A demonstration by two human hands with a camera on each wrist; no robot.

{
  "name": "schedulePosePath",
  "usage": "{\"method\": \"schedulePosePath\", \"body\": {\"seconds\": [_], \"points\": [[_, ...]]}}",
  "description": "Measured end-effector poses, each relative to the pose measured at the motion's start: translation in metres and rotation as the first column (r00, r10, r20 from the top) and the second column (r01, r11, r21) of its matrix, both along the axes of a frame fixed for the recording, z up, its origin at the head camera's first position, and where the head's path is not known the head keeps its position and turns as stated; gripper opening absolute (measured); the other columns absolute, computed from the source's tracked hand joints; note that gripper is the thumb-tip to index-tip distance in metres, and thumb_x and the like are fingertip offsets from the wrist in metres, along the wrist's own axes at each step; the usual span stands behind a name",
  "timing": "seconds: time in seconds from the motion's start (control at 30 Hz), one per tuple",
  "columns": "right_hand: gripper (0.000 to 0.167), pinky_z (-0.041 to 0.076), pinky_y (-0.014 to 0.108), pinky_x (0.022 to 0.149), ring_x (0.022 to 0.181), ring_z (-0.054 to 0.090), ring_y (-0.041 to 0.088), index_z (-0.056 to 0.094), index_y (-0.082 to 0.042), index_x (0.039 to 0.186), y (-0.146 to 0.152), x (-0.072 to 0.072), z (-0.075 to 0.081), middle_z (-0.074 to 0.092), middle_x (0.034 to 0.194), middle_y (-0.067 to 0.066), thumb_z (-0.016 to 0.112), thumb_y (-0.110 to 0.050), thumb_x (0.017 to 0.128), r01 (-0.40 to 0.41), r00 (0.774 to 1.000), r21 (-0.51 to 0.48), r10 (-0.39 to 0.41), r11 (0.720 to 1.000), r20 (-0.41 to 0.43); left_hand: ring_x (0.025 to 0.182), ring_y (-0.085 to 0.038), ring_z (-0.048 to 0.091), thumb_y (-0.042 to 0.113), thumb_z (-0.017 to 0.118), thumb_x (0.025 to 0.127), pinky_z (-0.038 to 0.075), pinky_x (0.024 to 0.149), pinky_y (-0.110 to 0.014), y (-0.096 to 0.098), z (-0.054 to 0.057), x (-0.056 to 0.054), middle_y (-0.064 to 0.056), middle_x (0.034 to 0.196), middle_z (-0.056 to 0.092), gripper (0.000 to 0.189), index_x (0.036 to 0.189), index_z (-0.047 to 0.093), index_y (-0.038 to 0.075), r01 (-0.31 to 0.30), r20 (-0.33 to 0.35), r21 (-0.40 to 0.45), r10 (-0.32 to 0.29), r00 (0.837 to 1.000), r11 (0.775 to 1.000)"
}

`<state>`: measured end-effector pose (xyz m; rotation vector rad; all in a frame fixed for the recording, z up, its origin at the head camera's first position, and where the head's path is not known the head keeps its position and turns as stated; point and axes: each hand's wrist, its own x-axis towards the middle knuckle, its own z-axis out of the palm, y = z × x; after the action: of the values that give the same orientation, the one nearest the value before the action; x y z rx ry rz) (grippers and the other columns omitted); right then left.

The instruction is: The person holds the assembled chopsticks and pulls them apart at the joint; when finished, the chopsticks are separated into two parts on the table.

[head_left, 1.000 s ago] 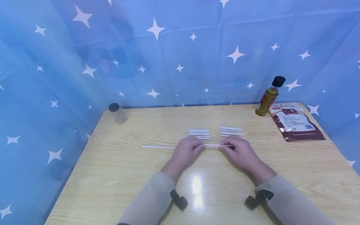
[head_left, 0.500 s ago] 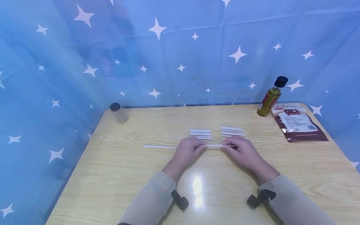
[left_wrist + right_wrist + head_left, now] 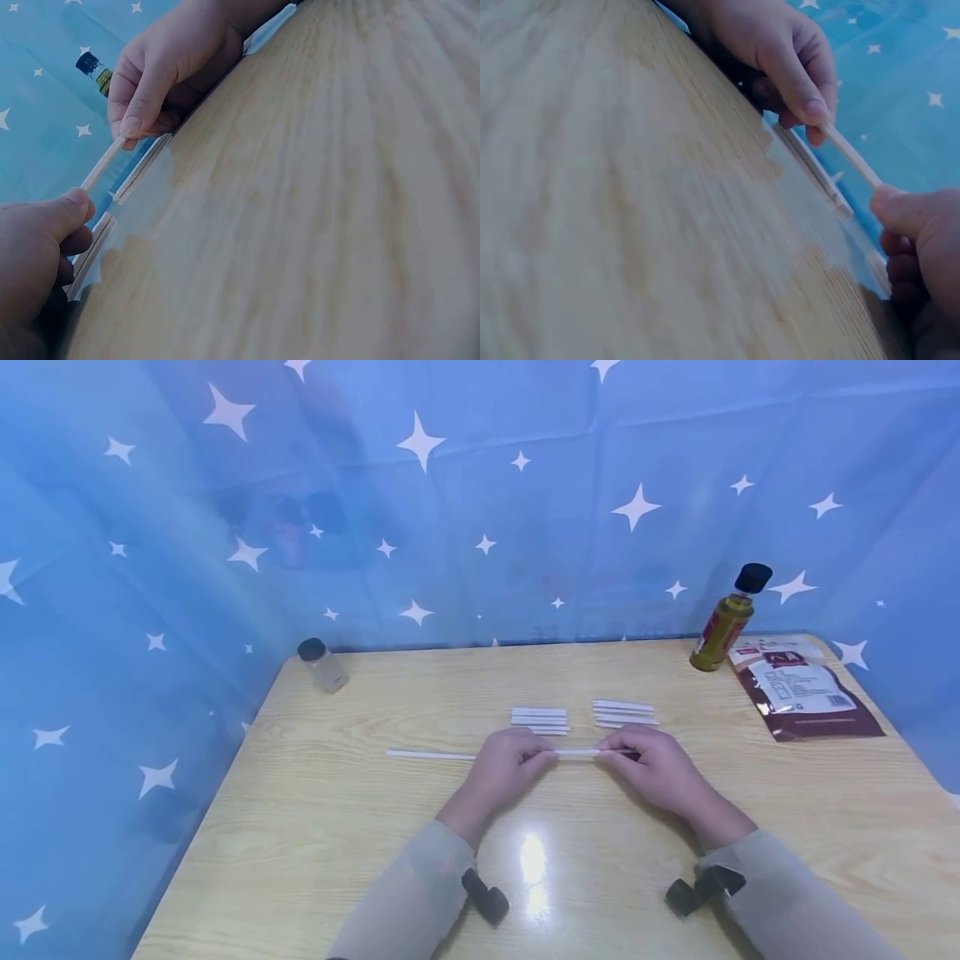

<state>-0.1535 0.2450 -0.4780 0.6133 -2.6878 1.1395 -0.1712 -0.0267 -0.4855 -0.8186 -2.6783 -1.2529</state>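
Observation:
Both hands pinch one long, thin white stick, which lies level across the middle of the table in the head view. My left hand grips it partway along, and a long piece runs out to the left of it. Near the stick's right end, my right hand pinches it between thumb and fingers. A short straight span shows between the hands, also seen as a pale stick in the left wrist view. Just behind the hands lie two groups of short white sticks, a left group and a right group.
A small clear jar with a black lid stands at the back left. At the back right are a bottle of yellow-green liquid and a brown-and-white packet. A blue star-patterned cloth hangs behind the wooden table.
The head view has shifted slightly, so everything sits a little farther right in it. Both hands keep their hold on the stick, with no clear movement along it.

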Motion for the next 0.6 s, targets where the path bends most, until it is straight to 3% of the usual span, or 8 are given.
{"method": "schedulePosePath", "body": {"seconds": [0.23, 0.6], "points": [[0.005, 0.052, 0.027, 0.088, 0.099, 0.068, 0.015, 0.082, -0.02, 0.103, 0.012, 0.0, -0.002, 0.076, 0.106, -0.003, 0.078, -0.021, 0.101, 0.071, 0.992, -0.077, -0.062, 0.995, 0.113, 0.091, -0.005, 0.066, 0.026, 0.075, 0.101, 0.056, 0.086, -0.028, -0.012, -0.002, -0.002, 0.016, 0.094, 0.071, 0.011, 0.103, 0.085, 0.023, -0.046, 0.121, 0.084, 0.036, 0.992, 0.995], [0.006, 0.052, 0.019, 0.083, 0.092, 0.068, 0.01, 0.082, -0.019, 0.1, 0.009, -0.001, -0.006, 0.076, 0.099, -0.006, 0.083, -0.015, 0.096, 0.056, 0.998, -0.116, -0.055, 0.992, 0.012, 0.088, -0.003, 0.065, 0.026, 0.077, 0.101, 0.056, 0.081, -0.024, -0.008, -0.004, -0.004, 0.015, 0.098, 0.073, 0.011, 0.109, 0.084, 0.023, -0.023, 0.053, 0.074, 0.019, 0.998, 0.997]]}}
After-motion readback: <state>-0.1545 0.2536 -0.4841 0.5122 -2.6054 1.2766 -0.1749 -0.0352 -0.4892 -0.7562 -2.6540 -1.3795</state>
